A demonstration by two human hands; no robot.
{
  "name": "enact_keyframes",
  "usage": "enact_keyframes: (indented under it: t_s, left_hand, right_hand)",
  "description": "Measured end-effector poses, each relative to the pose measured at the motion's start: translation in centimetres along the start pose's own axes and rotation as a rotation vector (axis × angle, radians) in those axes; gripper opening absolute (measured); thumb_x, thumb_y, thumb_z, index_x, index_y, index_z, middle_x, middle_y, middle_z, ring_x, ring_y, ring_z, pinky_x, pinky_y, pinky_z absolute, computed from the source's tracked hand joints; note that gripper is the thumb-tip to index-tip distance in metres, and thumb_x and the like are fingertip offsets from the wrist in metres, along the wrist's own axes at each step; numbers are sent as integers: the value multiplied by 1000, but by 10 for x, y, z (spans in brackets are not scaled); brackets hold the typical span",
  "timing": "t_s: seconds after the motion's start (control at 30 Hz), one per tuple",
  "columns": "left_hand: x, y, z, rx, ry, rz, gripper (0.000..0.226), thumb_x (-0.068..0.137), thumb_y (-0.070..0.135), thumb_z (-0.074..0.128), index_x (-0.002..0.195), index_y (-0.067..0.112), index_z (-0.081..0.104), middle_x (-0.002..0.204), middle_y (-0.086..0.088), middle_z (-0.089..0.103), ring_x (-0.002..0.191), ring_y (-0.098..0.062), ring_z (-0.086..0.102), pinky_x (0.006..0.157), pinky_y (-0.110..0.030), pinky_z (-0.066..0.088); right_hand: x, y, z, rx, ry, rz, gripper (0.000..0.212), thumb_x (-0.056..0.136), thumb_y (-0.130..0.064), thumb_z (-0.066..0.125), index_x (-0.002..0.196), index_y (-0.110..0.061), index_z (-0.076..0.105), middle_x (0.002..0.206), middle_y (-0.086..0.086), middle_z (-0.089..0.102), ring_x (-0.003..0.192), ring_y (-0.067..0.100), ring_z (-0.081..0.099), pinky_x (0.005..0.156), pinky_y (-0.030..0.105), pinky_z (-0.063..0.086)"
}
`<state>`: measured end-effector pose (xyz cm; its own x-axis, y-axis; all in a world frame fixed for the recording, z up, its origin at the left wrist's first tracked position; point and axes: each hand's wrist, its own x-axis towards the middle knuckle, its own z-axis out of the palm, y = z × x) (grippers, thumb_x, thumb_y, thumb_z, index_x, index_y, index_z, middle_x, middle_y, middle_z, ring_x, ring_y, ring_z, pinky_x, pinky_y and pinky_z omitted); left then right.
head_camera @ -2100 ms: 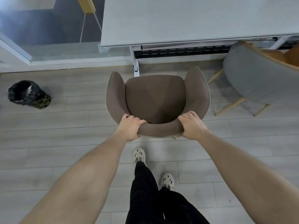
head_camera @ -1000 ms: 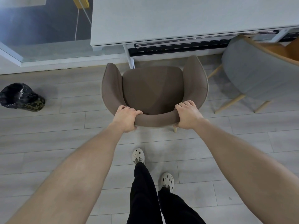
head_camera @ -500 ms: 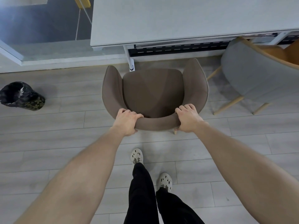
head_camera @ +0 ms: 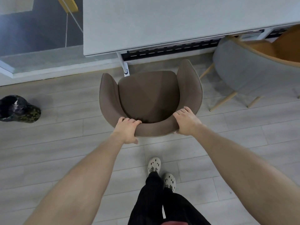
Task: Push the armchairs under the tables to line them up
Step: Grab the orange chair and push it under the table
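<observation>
While both hands grasp its curved backrest, left hand (head_camera: 127, 129) clenched, right hand (head_camera: 186, 123) loosely draped, brown upholstered armchair (head_camera: 148, 98) faces grey rectangular table (head_camera: 162, 21) at 12 o'clock.

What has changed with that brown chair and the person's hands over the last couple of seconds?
Very little. The brown armchair shifted slightly against the table, its front still just short of the table's edge. The left hand and right hand kept their grip on its backrest. The grey chair and black bin stayed put.
</observation>
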<state>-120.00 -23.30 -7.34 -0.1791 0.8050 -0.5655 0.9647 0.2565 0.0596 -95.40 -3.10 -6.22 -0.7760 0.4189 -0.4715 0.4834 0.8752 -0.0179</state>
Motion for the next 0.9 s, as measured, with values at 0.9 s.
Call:
enact_keyframes:
  t_s: [0.9]
  left_hand:
    - [235,431,-236,-19,0,121,45,104,47,63,144,26,61,142,-4,62,133,-28,59,105,-41,52]
  right_hand:
    - [-228,476,21,501,110,553,62,100,-41,68,154,-16,52,151,8,59,137,33,58,109,47,52]
